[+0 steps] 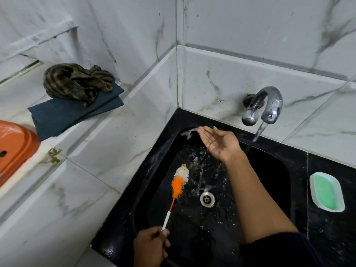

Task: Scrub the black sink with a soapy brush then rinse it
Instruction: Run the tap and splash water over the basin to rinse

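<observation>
The black sink [146, 170] fills the lower middle, wet and speckled with water drops, with a metal drain [207, 199] in its floor. My left hand [151, 247] grips the white handle of a thin brush [180, 180] whose orange and white bristles hover over the basin's left side. My right hand [219, 140] is held open, palm up and cupped, over the far part of the basin, with water flying off its fingertips. A chrome tap [269, 105] on the back wall runs a stream of water just right of that hand.
A white dish with a green soap bar [326, 191] lies on the black counter at right. On the marble ledge at left lie a folded blue cloth [77, 110], a striped rag [75, 81] and an orange plastic tub [15, 145]. Marble walls close the corner.
</observation>
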Demonstrator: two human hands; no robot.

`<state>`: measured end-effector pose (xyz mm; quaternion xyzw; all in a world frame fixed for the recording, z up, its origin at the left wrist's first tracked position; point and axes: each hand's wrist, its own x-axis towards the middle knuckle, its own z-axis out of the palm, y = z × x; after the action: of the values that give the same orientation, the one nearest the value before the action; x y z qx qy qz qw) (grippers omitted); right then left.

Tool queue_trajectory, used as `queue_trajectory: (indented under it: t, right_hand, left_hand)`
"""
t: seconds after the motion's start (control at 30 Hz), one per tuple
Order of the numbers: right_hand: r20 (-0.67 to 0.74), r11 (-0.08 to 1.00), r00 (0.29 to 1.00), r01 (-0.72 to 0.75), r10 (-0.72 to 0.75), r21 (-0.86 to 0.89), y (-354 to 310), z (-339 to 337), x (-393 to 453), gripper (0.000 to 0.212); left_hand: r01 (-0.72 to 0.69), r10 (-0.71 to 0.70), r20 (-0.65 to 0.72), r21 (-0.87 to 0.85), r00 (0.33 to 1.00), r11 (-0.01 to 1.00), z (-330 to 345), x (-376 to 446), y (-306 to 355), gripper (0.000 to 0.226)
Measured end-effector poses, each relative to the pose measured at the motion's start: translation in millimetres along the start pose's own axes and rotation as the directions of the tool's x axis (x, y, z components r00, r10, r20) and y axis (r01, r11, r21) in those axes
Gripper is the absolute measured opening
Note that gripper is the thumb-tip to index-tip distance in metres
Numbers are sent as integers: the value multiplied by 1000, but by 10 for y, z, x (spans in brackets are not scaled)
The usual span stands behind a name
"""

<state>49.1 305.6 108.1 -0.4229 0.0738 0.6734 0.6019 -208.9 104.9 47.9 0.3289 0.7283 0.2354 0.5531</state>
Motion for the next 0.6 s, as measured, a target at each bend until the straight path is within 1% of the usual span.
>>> queue_trajectory:
  t: [0.07,0.1,0.13,0.2,0.27,0.33,0.4,0.43,0.5,0.57,0.6]
  right_hand:
    - [-159,990,987,33,-10,138,26,-203,14,30]
    - [-209,967,978,63,-10,247,34,-323,16,35]
    - [-236,940,972,84,-3,332,41,-446,15,41]
    - [-262,895,965,103,16,433,67,-656,-3,41]
    - [-281,882,960,116,20,457,93,-729,-21,36]
    - [-302,907,953,141,-17,396,110,-653,3,36]
    - [-247,961,968,111,-46,253,128,-448,44,37]
    - [-177,984,983,75,-46,159,147,-314,62,34]
    - [-18,999,1000,-1,1,-36,194,-14,63,30]
    - [97,974,993,-44,67,-222,244,259,-1,31]
    - [125,950,986,-65,107,-305,281,336,-33,31]
  left_hand:
    - [17,-17,2,-22,1000,1000,15,10,-5,21]
    - [25,-25,1,-31,1000,999,19,14,-13,20]
    - [30,-30,0,-36,1000,999,25,19,-20,20]
    - [35,-35,-2,-38,999,999,38,20,-33,19]
    - [38,-38,1,-31,999,999,60,11,-31,18]
    - [34,-34,11,-20,999,999,86,-11,-21,18]
    - [32,-31,26,-10,999,999,96,-38,-18,19]
    - [29,-29,34,-5,999,1000,96,-51,-21,19]
    - [22,-22,43,0,999,1000,91,-73,-31,20]
    - [12,-13,46,6,999,1000,86,-93,-34,22]
    - [8,-9,44,11,999,1000,82,-101,-34,22]
